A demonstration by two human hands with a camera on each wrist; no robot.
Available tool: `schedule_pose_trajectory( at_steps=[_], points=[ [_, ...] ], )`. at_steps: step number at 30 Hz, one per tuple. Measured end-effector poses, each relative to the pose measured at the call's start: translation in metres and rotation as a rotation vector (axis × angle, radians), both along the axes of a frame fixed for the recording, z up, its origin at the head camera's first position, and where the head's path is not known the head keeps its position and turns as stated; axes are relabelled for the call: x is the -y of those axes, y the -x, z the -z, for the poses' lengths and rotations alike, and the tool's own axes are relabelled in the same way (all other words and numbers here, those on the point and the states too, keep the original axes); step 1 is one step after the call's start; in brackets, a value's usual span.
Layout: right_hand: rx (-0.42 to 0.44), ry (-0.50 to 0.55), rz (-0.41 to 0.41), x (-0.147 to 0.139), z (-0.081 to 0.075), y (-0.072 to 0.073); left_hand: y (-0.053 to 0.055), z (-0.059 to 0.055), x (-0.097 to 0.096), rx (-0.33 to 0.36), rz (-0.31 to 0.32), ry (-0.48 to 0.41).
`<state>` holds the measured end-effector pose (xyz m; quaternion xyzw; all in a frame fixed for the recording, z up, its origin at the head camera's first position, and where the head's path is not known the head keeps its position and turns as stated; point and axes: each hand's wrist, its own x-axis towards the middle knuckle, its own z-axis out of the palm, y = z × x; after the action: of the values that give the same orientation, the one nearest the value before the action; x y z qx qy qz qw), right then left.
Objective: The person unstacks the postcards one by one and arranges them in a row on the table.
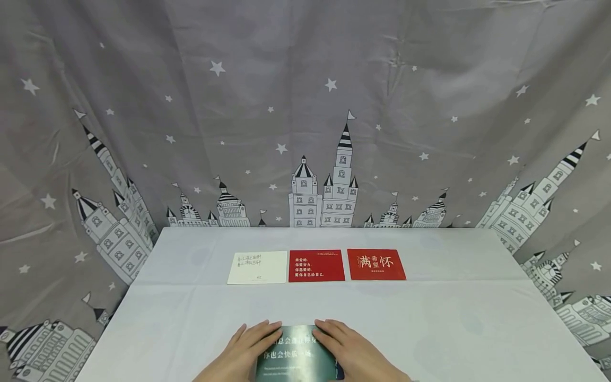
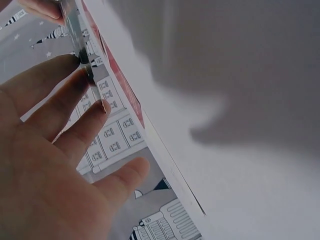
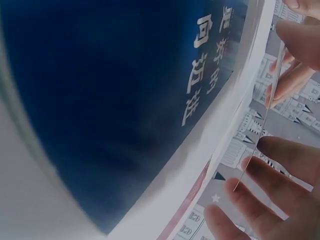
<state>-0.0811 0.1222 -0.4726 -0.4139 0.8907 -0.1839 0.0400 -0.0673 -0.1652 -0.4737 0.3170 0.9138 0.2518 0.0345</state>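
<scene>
Both hands hold a dark green card [image 1: 291, 366] with white lettering, near the front edge of the table. My left hand [image 1: 248, 342] grips its left edge and my right hand [image 1: 353, 350] its right edge, with fingers spread along the sides. Both wrist views show this card nearly edge-on, raised off the table. Beneath it in the right wrist view lies a dark blue card [image 3: 100, 100] with white characters; only a dark sliver shows beside the right hand in the head view. The green card's lower edge falls outside the head view.
Farther back on the white table [image 1: 453, 318], three cards lie side by side: a white card [image 1: 258, 268] with handwriting, a red card [image 1: 316, 266] and another red card [image 1: 377, 264]. Behind the table hangs a grey curtain [image 1: 286, 53] printed with castles and stars.
</scene>
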Motion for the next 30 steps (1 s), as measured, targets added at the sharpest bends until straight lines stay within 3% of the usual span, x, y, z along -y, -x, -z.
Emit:
schedule_pose_trajectory(
  at_steps=[14, 24, 30],
  points=[
    [-0.040, -0.004, -0.001, 0.020, 0.000, 0.006, 0.004, 0.000, 0.017, -0.031, -0.025, 0.012],
    [0.026, -0.045, 0.043, 0.038, -0.005, 0.011, 0.008, -0.005, 0.026, 0.078, -0.050, 0.002],
    [-0.008, -0.070, 0.033, 0.048, -0.006, 0.016, 0.009, -0.009, 0.031, 0.153, -0.099, 0.029]
  ],
)
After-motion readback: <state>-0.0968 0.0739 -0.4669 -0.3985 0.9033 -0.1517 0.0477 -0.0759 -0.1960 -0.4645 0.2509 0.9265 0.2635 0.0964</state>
